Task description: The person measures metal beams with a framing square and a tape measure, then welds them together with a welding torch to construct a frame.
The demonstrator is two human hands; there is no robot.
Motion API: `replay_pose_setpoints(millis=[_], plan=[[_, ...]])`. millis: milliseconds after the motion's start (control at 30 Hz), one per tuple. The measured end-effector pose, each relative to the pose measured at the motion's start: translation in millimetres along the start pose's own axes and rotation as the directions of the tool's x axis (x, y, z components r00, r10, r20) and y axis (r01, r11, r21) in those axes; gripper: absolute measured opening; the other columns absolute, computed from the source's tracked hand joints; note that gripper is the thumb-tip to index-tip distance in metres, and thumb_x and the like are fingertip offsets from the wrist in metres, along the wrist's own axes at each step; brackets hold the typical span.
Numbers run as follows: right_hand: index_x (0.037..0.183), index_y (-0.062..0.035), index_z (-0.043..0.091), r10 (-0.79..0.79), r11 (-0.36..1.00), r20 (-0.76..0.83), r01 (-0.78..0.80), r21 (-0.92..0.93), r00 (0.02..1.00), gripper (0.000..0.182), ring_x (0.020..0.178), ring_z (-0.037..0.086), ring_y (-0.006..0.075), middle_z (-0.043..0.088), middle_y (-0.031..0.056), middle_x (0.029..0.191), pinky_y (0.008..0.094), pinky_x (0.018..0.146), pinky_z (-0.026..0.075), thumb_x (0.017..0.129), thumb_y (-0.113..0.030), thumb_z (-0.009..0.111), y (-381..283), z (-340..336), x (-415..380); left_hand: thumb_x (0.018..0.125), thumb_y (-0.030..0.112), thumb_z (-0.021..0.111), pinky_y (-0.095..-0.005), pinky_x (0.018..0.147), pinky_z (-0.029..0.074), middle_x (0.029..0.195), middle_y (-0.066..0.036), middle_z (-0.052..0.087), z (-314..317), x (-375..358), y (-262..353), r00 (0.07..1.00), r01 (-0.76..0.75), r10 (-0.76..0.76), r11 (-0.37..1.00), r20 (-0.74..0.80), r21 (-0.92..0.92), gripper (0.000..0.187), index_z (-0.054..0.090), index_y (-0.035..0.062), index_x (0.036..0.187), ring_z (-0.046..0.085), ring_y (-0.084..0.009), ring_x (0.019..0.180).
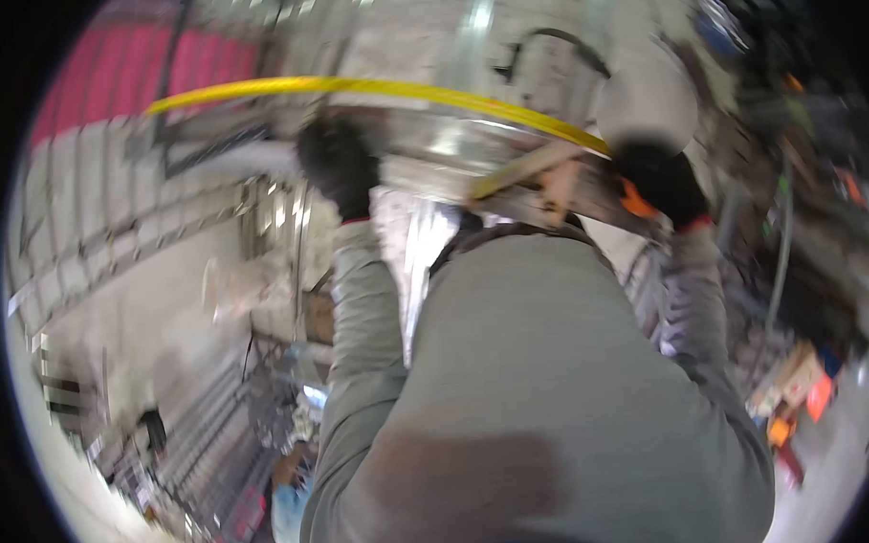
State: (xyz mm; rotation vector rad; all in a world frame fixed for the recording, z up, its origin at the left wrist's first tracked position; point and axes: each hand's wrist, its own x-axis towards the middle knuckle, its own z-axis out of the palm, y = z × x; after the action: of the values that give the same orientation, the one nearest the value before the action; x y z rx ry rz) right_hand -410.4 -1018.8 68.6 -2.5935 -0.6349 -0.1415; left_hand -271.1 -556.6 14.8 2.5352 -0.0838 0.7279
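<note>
A yellow tape measure blade (380,85) arches across the upper view, running from the far left down to my right hand (663,185). That hand, in a dark glove with a red cuff edge, is closed around the tape measure, and an orange patch (635,199) shows at its fingers. My left hand (339,168), gloved alike, is below the blade, over a long metal piece (430,145). Motion smears its fingers. Beside my right hand lies a wooden-looking angled piece (527,168).
A whitish round shape (647,97) stands just beyond my right hand. Pink ribbed sheeting (140,71) is at the upper left. Stacked metal bars (206,442) lie lower left, near a person in a light blue sleeve (290,511). Orange items (818,397) are lower right.
</note>
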Motion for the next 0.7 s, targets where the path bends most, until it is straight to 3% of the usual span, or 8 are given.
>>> replay_pose_setpoints(millis=[67,133,233,300,400,533,600,700], plan=[[0.099,-0.0092,0.076,0.271,0.952,0.005,-0.269,0.146,0.963,0.017,0.082,0.071,0.0286,0.073,0.0108,0.093,0.0381,0.072,0.058,0.085,-0.018,0.072,-6,9,-11,0.101,0.026,0.059,-0.0439,0.092,0.050,0.109,-0.017,0.069,-3,7,12,0.997,-0.053,0.059,0.993,-0.054,0.109,0.032,0.068,0.0012,0.120,0.065,-0.0333,0.104],[0.105,-0.0055,0.075,0.505,0.826,0.001,-0.484,0.289,0.863,0.021,0.076,0.071,0.0277,0.072,0.0122,0.092,0.0355,0.070,0.059,0.088,-0.018,0.074,-19,11,-7,0.098,0.025,0.061,-0.0429,0.096,0.051,0.116,-0.018,0.071,-14,10,30,0.994,0.103,-0.104,0.993,-0.020,-0.062,0.034,0.070,0.0023,0.122,0.068,-0.0335,0.107],[0.103,-0.0098,0.076,0.382,0.922,-0.042,-0.379,0.075,0.923,0.019,0.080,0.071,0.0281,0.073,0.0095,0.095,0.0354,0.072,0.059,0.085,-0.017,0.075,-26,1,-4,0.096,0.015,0.066,-0.0388,0.091,0.054,0.109,-0.017,0.071,-16,8,39,0.986,0.160,-0.169,0.951,-0.012,-0.263,0.030,0.069,-0.0019,0.120,0.070,-0.0285,0.103],[0.102,-0.0146,0.078,0.096,0.970,-0.114,-0.118,-0.210,0.989,0.018,0.085,0.071,0.0253,0.073,0.0068,0.097,0.0356,0.072,0.059,0.085,-0.017,0.076,-22,4,-4,0.096,0.014,0.066,-0.0382,0.091,0.054,0.110,-0.017,0.071,-17,9,40,0.988,0.150,-0.154,0.961,-0.002,-0.233,0.030,0.069,-0.0022,0.121,0.069,-0.0277,0.103],[0.102,-0.0180,0.078,0.343,0.936,-0.095,-0.348,-0.047,0.935,0.020,0.090,0.071,0.0249,0.074,0.0041,0.099,0.0363,0.073,0.059,0.082,-0.018,0.078,-18,16,-8,0.097,0.014,0.066,-0.0372,0.091,0.054,0.113,-0.018,0.070,-18,9,41,0.987,0.159,-0.160,0.965,0.012,-0.211,0.030,0.068,-0.0027,0.122,0.069,-0.0270,0.104],[0.100,-0.0133,0.078,0.206,0.954,-0.130,-0.228,-0.195,0.970,0.024,0.087,0.070,0.0284,0.074,0.0061,0.097,0.0407,0.073,0.057,0.088,-0.031,0.067,-27,1,2,0.097,0.014,0.065,-0.0375,0.093,0.054,0.117,-0.019,0.068,-19,8,42,0.988,0.154,-0.154,0.961,0.016,-0.229,0.031,0.067,-0.0035,0.123,0.068,-0.0275,0.105],[0.102,-0.0134,0.077,0.535,0.845,-0.061,-0.533,0.050,0.843,0.021,0.089,0.071,0.0277,0.074,0.0069,0.098,0.0385,0.076,0.058,0.086,-0.026,0.075,-30,-4,11,0.097,0.014,0.065,-0.0376,0.093,0.053,0.117,-0.019,0.068,-19,8,41,0.989,0.146,-0.146,0.964,0.017,-0.224,0.031,0.067,-0.0035,0.122,0.068,-0.0275,0.105],[0.102,-0.0112,0.077,0.510,0.860,-0.095,-0.507,0.055,0.855,0.022,0.090,0.071,0.0284,0.075,0.0086,0.098,0.0391,0.077,0.057,0.088,-0.028,0.073,-28,1,7,0.097,0.014,0.065,-0.0381,0.093,0.053,0.117,-0.019,0.069,-17,8,40,0.988,0.153,-0.155,0.959,0.008,-0.237,0.030,0.067,-0.0037,0.122,0.068,-0.0277,0.105]])
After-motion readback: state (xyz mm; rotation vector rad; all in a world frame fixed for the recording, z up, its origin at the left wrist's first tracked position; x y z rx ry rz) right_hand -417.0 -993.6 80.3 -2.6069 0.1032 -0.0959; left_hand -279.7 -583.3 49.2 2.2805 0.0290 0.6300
